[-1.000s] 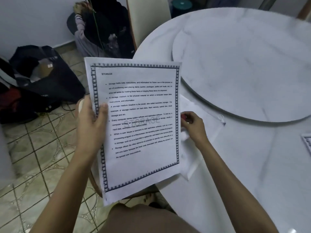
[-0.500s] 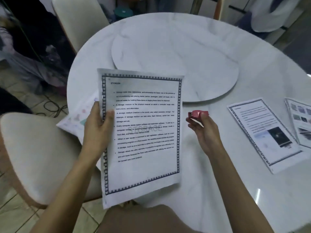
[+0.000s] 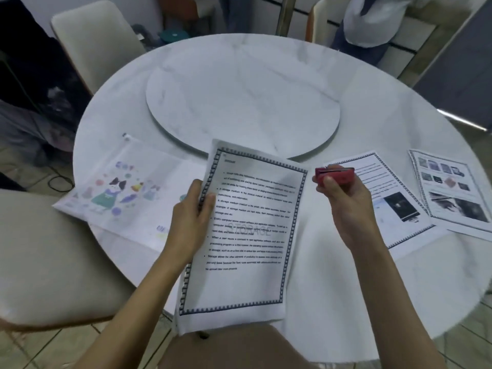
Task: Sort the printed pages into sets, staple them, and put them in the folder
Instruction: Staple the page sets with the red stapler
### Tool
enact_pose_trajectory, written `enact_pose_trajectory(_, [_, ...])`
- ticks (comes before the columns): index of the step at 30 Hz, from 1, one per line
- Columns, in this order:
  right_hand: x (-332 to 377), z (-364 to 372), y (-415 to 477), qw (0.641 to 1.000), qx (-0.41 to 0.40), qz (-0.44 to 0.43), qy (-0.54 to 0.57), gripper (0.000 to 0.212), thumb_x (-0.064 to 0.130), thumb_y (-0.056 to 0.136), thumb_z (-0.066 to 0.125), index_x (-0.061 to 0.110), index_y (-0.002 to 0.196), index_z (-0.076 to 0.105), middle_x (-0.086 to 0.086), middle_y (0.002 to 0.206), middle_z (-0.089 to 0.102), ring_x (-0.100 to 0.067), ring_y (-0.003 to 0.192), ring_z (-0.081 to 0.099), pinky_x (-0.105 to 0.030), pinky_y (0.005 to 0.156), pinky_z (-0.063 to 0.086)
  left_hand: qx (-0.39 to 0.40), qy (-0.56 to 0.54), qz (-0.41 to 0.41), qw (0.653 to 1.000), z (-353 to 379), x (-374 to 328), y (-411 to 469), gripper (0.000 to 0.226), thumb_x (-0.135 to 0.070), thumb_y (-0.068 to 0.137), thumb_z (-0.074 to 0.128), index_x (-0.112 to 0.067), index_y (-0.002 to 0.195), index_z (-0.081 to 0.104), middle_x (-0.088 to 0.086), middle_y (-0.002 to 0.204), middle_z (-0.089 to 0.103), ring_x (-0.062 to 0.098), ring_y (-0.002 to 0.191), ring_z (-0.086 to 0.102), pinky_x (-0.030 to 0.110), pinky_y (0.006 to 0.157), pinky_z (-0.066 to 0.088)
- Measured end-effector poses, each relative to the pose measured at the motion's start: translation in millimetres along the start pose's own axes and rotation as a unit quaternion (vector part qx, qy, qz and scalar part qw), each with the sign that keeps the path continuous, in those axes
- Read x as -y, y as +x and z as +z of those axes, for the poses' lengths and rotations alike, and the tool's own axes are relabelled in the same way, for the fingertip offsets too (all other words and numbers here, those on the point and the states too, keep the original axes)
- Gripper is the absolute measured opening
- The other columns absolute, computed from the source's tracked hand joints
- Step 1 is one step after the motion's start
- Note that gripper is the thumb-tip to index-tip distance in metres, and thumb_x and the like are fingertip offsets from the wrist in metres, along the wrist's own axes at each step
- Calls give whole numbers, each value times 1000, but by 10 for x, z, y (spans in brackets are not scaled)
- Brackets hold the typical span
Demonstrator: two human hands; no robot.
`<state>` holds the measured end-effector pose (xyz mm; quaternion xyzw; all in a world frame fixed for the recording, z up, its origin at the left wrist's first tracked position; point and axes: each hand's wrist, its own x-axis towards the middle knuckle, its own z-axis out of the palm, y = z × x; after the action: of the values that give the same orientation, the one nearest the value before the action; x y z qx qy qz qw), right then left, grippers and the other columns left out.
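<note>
At far left I see a cream padded chair (image 3: 53,251), then a translucent plastic folder printed with cartoon animals (image 3: 127,193) lying flat on the round white marble table (image 3: 332,283). My left hand (image 3: 190,222) is closed on the left edge of a white printed sheet with a dark patterned border (image 3: 247,235), thumb on top, held tilted over the table's near edge. My right hand (image 3: 346,203) is curled around a small red stapler (image 3: 334,175), raised just right of the sheet's top corner. Further right, two bordered printed pages (image 3: 386,198) (image 3: 452,193) lie flat, overlapping slightly.
</note>
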<state>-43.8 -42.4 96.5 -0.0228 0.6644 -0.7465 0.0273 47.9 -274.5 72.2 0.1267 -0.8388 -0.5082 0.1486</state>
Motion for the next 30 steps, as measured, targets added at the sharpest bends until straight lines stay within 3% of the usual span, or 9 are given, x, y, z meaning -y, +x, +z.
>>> enact_pose_trajectory(2, [116, 86, -41, 998, 22, -33, -42, 22, 10, 81, 65, 16, 101, 58, -1, 93, 66, -7, 85, 64, -19, 81, 50, 10, 9, 8, 1000, 75, -39, -41, 8, -21, 96, 43, -14, 92, 43, 19, 79, 63, 25, 65, 59, 26, 53, 41])
enact_pose_trajectory(4, [212, 183, -81, 994, 60, -69, -52, 24, 0, 81, 63, 16, 98, 58, 4, 91, 69, -9, 86, 65, -18, 80, 50, 24, 17, 16, 999, 137, -70, -75, 10, -20, 96, 42, -17, 87, 41, 15, 70, 60, 12, 52, 51, 19, 47, 35])
enact_pose_trajectory(6, [294, 277, -118, 989, 101, -93, -53, 28, -3, 78, 65, 18, 95, 58, 10, 89, 71, -9, 85, 66, -17, 78, 49, 38, 21, 27, 999, 191, -101, -105, 17, -19, 96, 42, -24, 81, 38, 6, 57, 51, 8, 47, 46, 17, 44, 31])
enact_pose_trajectory(9, [375, 398, -157, 979, 155, -108, -80, 31, -1, 75, 69, 17, 97, 57, 9, 94, 70, -11, 86, 67, -20, 80, 50, 45, 27, 49, 997, 244, -170, -145, 26, -17, 96, 42, -31, 77, 33, -5, 56, 47, 5, 49, 47, 15, 44, 32])
enact_pose_trajectory(14, [401, 490, -161, 969, 166, -129, -133, 35, 6, 76, 71, 28, 99, 57, 9, 93, 70, -13, 87, 67, -33, 92, 50, 43, 36, 80, 995, 287, -245, -194, 13, -12, 95, 43, -19, 87, 36, -20, 67, 44, -10, 58, 53, 7, 49, 37])
enact_pose_trajectory(22, [440, 450, -108, 964, 168, -132, -160, 35, 7, 77, 71, 29, 99, 57, 10, 95, 69, -10, 85, 64, -33, 90, 51, 56, 48, 105, 992, 291, -192, -245, 9, -18, 95, 43, -25, 90, 41, -17, 66, 50, -7, 59, 53, 8, 50, 36])
enact_pose_trajectory(26, [477, 403, -97, 961, 182, -133, -159, 34, 6, 78, 69, 30, 99, 56, 5, 104, 68, -15, 88, 66, -44, 94, 49, 61, 51, 107, 991, 290, -148, -249, 9, -24, 95, 43, -24, 100, 50, -7, 81, 59, -5, 63, 56, 5, 56, 39])
enact_pose_trajectory(28, [494, 376, -75, 957, 205, -123, -166, 32, 7, 78, 68, 26, 101, 55, 5, 106, 68, -17, 90, 67, -49, 94, 47, 64, 55, 116, 990, 297, -128, -253, 11, -31, 94, 40, -30, 103, 47, -4, 89, 64, 3, 67, 59, 11, 58, 45])
enact_pose_trajectory(30, [507, 350, -35, 948, 244, -96, -183, 30, 6, 79, 68, 20, 103, 55, 8, 104, 69, -14, 91, 67, -45, 92, 49, 66, 61, 119, 989, 299, -120, -254, 14, -36, 92, 36, -35, 104, 44, -4, 90, 65, 5, 69, 60, 15, 59, 49])
